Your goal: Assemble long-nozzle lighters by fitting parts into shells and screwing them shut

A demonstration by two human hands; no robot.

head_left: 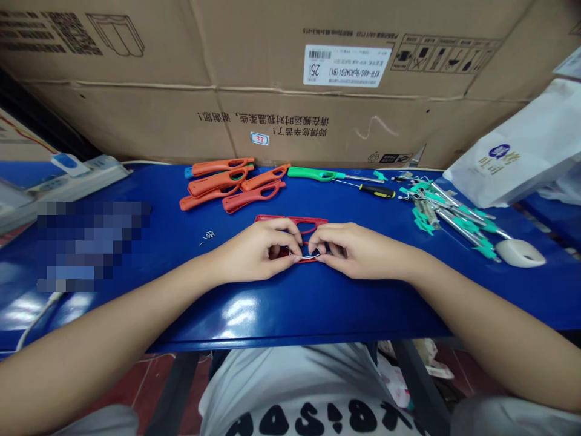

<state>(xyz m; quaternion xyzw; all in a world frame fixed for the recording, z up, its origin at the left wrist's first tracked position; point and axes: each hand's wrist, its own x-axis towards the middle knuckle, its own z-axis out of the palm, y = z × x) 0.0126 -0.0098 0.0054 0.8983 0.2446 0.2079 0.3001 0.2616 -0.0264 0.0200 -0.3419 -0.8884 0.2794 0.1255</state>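
Both hands meet over red plastic lighter shell halves at the middle of the blue table. My left hand (272,248) is closed in a pinch on a thin white wire (309,257). From the other side my right hand (342,249) pinches the same wire, fingertips a short gap apart. Just beyond the fingers lies one red lighter shell half (290,219) with a looped trigger opening. Another red half (308,261) shows under the fingers, mostly covered by them. What else sits inside it is hidden.
Several orange lighter shells (218,183) lie at the back, beside a green lighter (313,174) and a screwdriver (377,191). Metal tubes with teal parts (463,221) pile up at right, near a white mouse (520,252) and paper bag (512,145). Small screws (209,235) lie left. A cardboard box (272,72) stands behind.
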